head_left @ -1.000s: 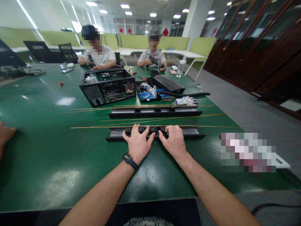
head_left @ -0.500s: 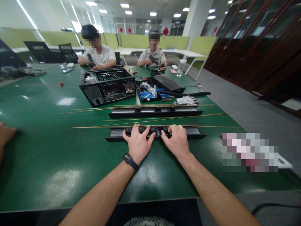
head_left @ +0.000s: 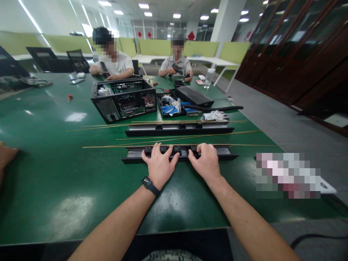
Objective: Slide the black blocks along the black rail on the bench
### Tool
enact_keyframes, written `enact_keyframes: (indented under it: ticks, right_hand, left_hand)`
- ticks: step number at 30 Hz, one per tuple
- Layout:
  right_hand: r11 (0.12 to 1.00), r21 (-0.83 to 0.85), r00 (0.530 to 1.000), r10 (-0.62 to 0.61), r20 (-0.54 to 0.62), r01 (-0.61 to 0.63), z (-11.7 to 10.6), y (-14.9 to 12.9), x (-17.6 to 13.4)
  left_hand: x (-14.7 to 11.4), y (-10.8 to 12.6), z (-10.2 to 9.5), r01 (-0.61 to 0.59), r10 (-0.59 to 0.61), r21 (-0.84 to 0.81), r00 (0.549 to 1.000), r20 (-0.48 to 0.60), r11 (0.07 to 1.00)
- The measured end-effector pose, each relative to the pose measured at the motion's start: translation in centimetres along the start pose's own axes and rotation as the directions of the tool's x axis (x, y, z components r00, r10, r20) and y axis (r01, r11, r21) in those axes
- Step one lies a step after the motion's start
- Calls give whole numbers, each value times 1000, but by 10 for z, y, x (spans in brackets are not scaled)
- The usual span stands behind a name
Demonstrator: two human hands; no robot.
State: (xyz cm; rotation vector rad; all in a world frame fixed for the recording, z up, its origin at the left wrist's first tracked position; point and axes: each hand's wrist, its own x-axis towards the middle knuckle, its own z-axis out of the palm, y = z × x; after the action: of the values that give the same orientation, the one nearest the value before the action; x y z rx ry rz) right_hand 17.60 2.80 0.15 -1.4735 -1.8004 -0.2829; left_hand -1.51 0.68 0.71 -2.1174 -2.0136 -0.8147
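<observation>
A long black rail [head_left: 225,152] with a silvery channel lies across the table in front of me, and several small black blocks sit along its channel. My left hand [head_left: 160,161] rests over the rail with fingers spread, its fingertips touching the blocks on that side. One black block [head_left: 177,149] shows beside its index finger. Farther right, my right hand [head_left: 205,159] has thumb and curled fingers around another black block [head_left: 193,148] in the channel. Thin brass-coloured rods [head_left: 108,146] lie along the rail's far edge.
Behind lies a second black rail [head_left: 174,132] with more rods. Beyond it stand an open computer case [head_left: 123,103], a tray with gloves [head_left: 170,110] and a black cover [head_left: 194,96]. Two people sit across the table; another person's hand [head_left: 8,154] is at left.
My right hand has shifted slightly right along the rail, and the black block at its fingers has moved right with it. My left hand has stayed in place.
</observation>
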Motion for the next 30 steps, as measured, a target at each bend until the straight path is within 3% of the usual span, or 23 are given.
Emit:
enact_keyframes:
  ticks: [30]
  right_hand:
    - [995,-41,996,93,15,-92,-6,13,3]
  left_hand:
    - [0,-1,2,-1,0,-16,1000,-23,1000]
